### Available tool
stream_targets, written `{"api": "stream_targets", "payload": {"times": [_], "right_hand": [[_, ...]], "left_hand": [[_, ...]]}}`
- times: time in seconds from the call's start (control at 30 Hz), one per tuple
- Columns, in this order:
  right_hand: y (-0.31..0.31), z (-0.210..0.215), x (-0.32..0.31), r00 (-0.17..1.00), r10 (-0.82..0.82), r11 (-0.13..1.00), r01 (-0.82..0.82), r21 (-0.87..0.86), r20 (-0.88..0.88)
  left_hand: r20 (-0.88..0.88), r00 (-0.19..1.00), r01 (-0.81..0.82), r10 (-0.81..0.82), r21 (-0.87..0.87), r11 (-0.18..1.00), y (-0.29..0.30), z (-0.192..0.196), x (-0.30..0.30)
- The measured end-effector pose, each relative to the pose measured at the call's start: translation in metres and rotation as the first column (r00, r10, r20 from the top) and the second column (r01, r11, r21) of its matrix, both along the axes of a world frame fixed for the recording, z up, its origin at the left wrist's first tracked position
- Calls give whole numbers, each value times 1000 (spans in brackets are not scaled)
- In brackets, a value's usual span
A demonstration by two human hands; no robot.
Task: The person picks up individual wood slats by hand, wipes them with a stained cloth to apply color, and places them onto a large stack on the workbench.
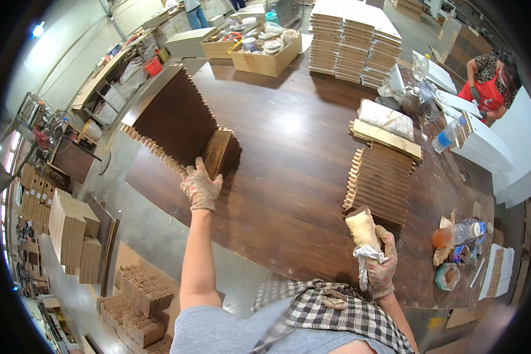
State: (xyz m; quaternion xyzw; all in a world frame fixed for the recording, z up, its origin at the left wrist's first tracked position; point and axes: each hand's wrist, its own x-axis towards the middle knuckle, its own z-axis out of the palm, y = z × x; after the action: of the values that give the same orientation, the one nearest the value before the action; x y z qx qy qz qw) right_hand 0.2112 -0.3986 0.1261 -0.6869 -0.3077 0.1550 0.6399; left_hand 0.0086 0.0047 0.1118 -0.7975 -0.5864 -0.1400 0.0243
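A large stack of dark-stained, finger-jointed boards (174, 118) lies at the far left of the brown worktable (289, 177), where the gloved left hand (200, 187) grips a stained drawer panel (217, 152); judging by colour, the smaller stack (379, 182) to the right is paler and probably unfinished. The right hand (382, 265) is closed around a cloth-wrapped pad (363, 229), its working face hidden.

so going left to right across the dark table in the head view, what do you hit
left hand on a dark dovetailed board → flat stack of dovetailed boards → right hand gripping a pale block and rag → plastic bottle lying on its side
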Motion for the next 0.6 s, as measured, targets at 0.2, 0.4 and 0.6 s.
{"api": "stream_targets", "payload": {"times": [0.2, 0.4, 0.6], "right_hand": [[-5, -6, 4, 964, 17, 972, 46, 231, -264], [7, 18, 19, 797, 86, 910, 181, 372, -598], [4, 16, 27, 727, 292, 810, 159, 565, -622]], "left_hand": [[866, 121, 815, 485, -366, 449, -57, 19, 4], [704, 145, 953, 695, -289, 94, -183, 10, 64], [740, 307, 938, 599, -340, -60, -238, 31, 112]]}}
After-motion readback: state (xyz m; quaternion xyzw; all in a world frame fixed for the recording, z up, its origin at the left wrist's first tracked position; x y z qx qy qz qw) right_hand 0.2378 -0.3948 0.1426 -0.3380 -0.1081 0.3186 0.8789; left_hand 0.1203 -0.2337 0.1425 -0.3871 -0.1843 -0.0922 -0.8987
